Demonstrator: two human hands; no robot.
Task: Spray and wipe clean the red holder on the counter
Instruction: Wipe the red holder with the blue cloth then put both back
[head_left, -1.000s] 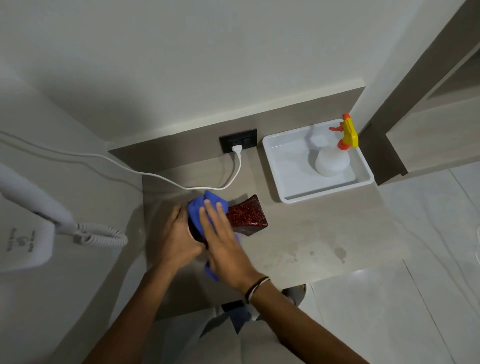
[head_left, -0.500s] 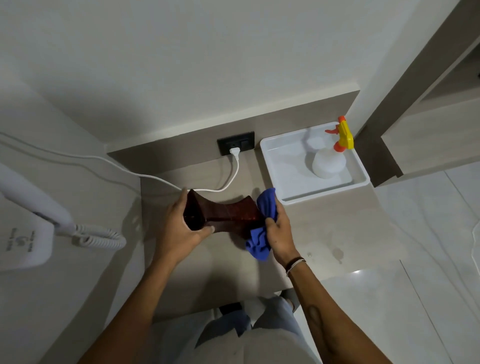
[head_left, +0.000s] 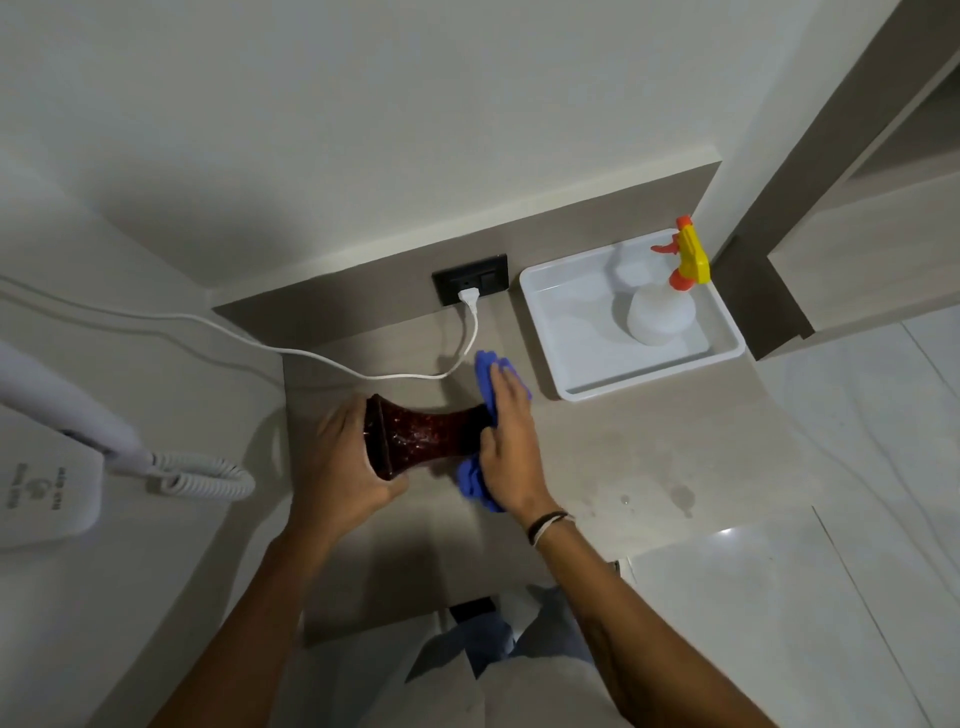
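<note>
The red holder (head_left: 415, 439), dark glittery red and waisted in the middle, lies on its side over the counter (head_left: 597, 447). My left hand (head_left: 340, 467) grips its flared left end. My right hand (head_left: 511, 449) presses a blue cloth (head_left: 485, 374) flat against the holder's right end, which the cloth and hand hide. The spray bottle (head_left: 662, 306), white with a yellow and orange trigger head, stands in the white tray (head_left: 550, 332) at the back right, apart from both hands.
A white cable (head_left: 363, 366) runs from the black wall socket (head_left: 470, 278) across the counter behind the holder. A white wall-mounted dryer with a coiled cord (head_left: 202, 475) sits on the left. Wet spots (head_left: 680, 496) mark the counter near its front right.
A second ago my right hand held the cloth over the holder's left end. It has slid along to the right end, and the fingers now lie flat over the cloth. My left hand keeps its grip.
</note>
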